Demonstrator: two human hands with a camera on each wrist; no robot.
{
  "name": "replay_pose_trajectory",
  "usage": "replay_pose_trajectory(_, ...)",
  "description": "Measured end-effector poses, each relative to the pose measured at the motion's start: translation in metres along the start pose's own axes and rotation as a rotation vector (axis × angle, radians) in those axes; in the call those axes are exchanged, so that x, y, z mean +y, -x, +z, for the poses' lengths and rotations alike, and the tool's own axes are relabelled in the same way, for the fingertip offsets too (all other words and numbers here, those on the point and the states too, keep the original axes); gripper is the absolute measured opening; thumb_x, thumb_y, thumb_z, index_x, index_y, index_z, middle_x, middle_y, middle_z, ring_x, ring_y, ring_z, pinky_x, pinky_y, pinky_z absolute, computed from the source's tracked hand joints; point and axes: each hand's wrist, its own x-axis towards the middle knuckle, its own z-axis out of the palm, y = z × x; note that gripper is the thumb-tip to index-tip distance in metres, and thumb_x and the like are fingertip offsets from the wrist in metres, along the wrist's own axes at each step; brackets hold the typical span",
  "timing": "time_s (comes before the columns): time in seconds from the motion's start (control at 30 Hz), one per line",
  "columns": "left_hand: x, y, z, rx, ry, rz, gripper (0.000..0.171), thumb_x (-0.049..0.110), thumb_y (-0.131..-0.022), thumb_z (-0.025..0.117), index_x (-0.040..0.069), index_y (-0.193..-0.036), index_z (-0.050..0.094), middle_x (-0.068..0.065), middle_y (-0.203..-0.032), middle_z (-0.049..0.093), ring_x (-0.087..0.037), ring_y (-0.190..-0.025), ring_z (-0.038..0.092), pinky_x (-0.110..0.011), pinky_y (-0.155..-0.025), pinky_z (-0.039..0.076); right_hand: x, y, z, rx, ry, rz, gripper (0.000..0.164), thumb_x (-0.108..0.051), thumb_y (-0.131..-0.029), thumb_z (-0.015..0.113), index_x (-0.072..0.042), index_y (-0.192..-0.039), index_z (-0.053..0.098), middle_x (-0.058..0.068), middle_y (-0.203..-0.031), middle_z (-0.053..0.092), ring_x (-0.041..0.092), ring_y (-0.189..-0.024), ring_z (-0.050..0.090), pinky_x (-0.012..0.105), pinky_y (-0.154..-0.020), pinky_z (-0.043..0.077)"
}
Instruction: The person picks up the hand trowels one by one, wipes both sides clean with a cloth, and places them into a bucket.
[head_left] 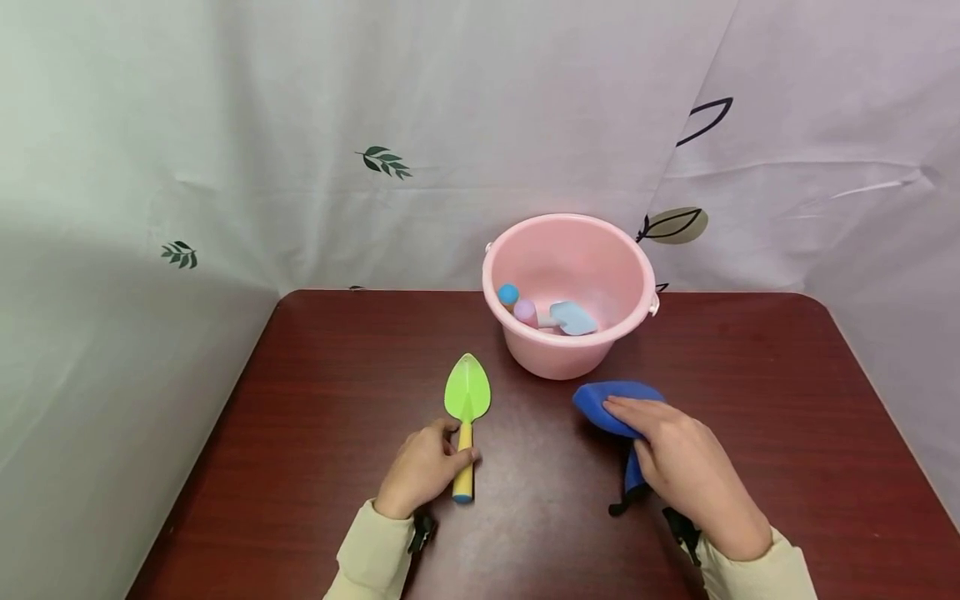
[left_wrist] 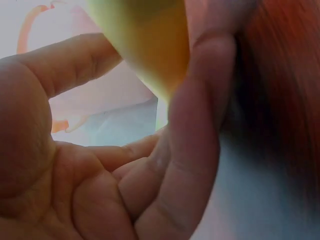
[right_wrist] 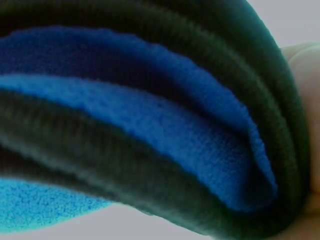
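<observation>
A toy trowel with a green blade (head_left: 467, 387) and a yellow handle (left_wrist: 157, 45) lies on the table, left of the middle. My left hand (head_left: 423, 468) pinches its handle between thumb and fingers. On the right, my right hand (head_left: 693, 467) grips a folded blue piece of soft fabric (head_left: 618, 402). Dark trim runs along the folds of this fabric (right_wrist: 165, 120) in the right wrist view; what kind of article it is cannot be made out. One dark-tipped end hangs down below the hand.
A pink bucket (head_left: 558, 360) stands at the back of the brown table (head_left: 360, 358). Inside are a light blue toy shovel (head_left: 573, 318), a pink-ended piece (head_left: 525, 312) and a blue-ended piece (head_left: 507, 294). Pale curtains (head_left: 450, 242) hang behind and at both sides.
</observation>
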Motion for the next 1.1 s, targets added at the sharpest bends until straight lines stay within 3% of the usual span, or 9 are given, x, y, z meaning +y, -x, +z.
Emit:
replay_pose_trajectory(0.27, -0.002, -0.002, 0.0, -0.055, 0.091, -0.033, 0.051, 0.024, -0.081, 0.083, -0.003, -0.119, 0.064, 0.003, -0.072, 0.063, -0.009, -0.059, 0.056, -0.028, -0.054, 0.046, 0.002, 0.0, 0.002, 0.006, 0.013, -0.001, 0.047, 0.008, -0.077, 0.066, -0.008, -0.12, 0.074, 0.011, -0.121, 0.07, 0.033, -0.11, 0.067, 0.051, -0.084, 0.055)
replay_pose_trajectory(0.6, 0.0, -0.005, -0.004, -0.107, 0.259, -0.068, 0.039, 0.022, -0.083, 0.081, -0.003, -0.11, 0.069, 0.0, -0.075, 0.067, -0.011, -0.058, 0.058, -0.027, -0.053, 0.047, 0.002, 0.0, 0.001, -0.003, 0.016, 0.017, 0.047, 0.008, -0.078, 0.066, -0.009, -0.12, 0.074, 0.011, -0.121, 0.07, 0.032, -0.111, 0.067, 0.051, -0.085, 0.055)
replay_pose_trajectory(0.83, 0.0, -0.007, -0.007, -0.12, 0.395, -0.109, 0.039, 0.016, -0.081, 0.081, -0.009, -0.109, 0.068, -0.004, -0.077, 0.071, -0.011, -0.056, 0.06, -0.027, -0.054, 0.05, 0.002, 0.001, 0.001, -0.011, 0.013, 0.024, 0.047, 0.008, -0.078, 0.067, -0.009, -0.121, 0.074, 0.011, -0.122, 0.07, 0.033, -0.111, 0.067, 0.052, -0.085, 0.055)
replay_pose_trajectory(1.1, 0.003, -0.006, -0.013, -0.045, 0.346, -0.086, 0.029, 0.016, -0.077, 0.082, -0.003, -0.097, 0.074, -0.004, -0.075, 0.072, -0.011, -0.061, 0.063, -0.026, -0.057, 0.05, 0.001, 0.001, -0.003, 0.015, 0.004, 0.019, 0.049, 0.009, -0.076, 0.068, -0.009, -0.122, 0.073, 0.011, -0.123, 0.07, 0.033, -0.111, 0.067, 0.052, -0.083, 0.055)
